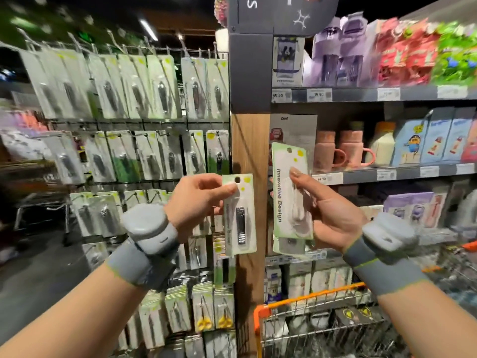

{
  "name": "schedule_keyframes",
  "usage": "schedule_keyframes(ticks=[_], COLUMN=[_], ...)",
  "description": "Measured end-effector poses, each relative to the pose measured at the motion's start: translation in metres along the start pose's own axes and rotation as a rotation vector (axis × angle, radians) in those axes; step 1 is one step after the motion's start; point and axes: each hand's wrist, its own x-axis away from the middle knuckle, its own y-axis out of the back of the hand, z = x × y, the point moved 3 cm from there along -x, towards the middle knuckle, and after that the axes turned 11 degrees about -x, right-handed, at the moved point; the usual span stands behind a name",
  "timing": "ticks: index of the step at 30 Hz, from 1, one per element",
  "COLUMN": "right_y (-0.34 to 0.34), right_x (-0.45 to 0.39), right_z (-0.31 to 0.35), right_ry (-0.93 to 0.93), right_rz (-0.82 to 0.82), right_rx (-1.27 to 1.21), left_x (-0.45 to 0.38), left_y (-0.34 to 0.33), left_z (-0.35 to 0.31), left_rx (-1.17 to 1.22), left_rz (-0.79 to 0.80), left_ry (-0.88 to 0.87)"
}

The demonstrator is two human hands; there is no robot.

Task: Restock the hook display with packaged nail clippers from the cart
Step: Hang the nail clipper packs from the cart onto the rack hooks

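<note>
Much of the hook display point(124, 112) is motion-blurred; its lower rows are partly hidden behind the left forearm. The left hand point(196, 200) pinches a green-and-white carded nail clipper pack point(238, 214) at its top edge, just beside the hang hole, w/ the pack in front of the display's right edge. The right hand point(327, 210) grips a second, larger green-and-white pack point(289, 200), thumb pressed on its front; its clipper is hard to make out. Both packs hang in front of a wooden post point(249, 140). The orange wire cart point(309, 319) sits lower right, contents unclear. Shelves w/ pink mugs point(343, 151) stand behind.
</note>
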Motion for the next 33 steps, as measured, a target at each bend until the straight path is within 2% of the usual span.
schedule_keyframes(ticks=[9,16,25,33], right_y=[-0.045,-0.07,-0.059,-0.052], right_x=[-0.036,-0.062,-0.082,-0.089], right_z=[-0.044,-0.084,-0.111,-0.112], right_ry=[-0.059,-0.01,0.04,0.017], right_rz=[0.049,0.032,-0.129,-0.125], right_rx=[0.048,0.048,0.008,-0.007], left_x=[-0.003,-0.019,-0.043,-0.057], left_y=[0.096,0.16,0.209,0.216], left_z=[0.013,0.04,0.083,0.104], left_rx=[-0.097,-0.211,-0.331,-0.38], left_rz=[-0.145,-0.125,-0.11,-0.103], left_ry=[-0.05,-0.121,-0.111,-0.074])
